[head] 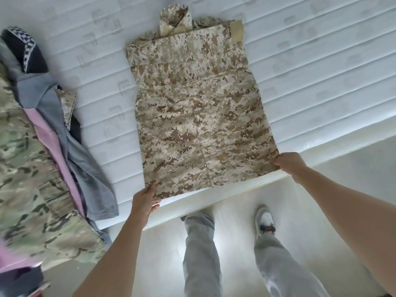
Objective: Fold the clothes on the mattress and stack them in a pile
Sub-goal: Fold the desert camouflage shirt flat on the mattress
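1. Centrally placed: tan camouflage shirt (pixel 197 116), lying flat on white quilted mattress (pixel 310 67), sleeves folded in across the upper part, collar (pixel 174 18) standing up at top centre of the frame, hem at the mattress's near edge.
2. Lower centre-left: left hand (pixel 144 202), fingers curled round the shirt's lower left hem corner, thumb on top of the cloth.
3. Right of centre, lower half: right hand (pixel 288 162), pinching the shirt's lower right hem corner; corner lifted slightly off the mattress edge.
4. Left edge of the frame: heap of unfolded clothes (pixel 42 146) on the mattress, well apart from the shirt's collar, nearer its hem. Contents visible: green camouflage garment (pixel 32 200) at lower left; pink garment (pixel 49 133) and grey garment (pixel 85 163) overlapping beside it; dark garment with checked trim (pixel 27 48) at upper left; small tan camouflage piece (pixel 68 106) poking out at the heap's right side.
5. Bottom centre: two legs in light grey trousers (pixel 201 254), standing on pale floor (pixel 342 189) against the mattress edge; one light shoe (pixel 264 221) visible at lower right of centre.
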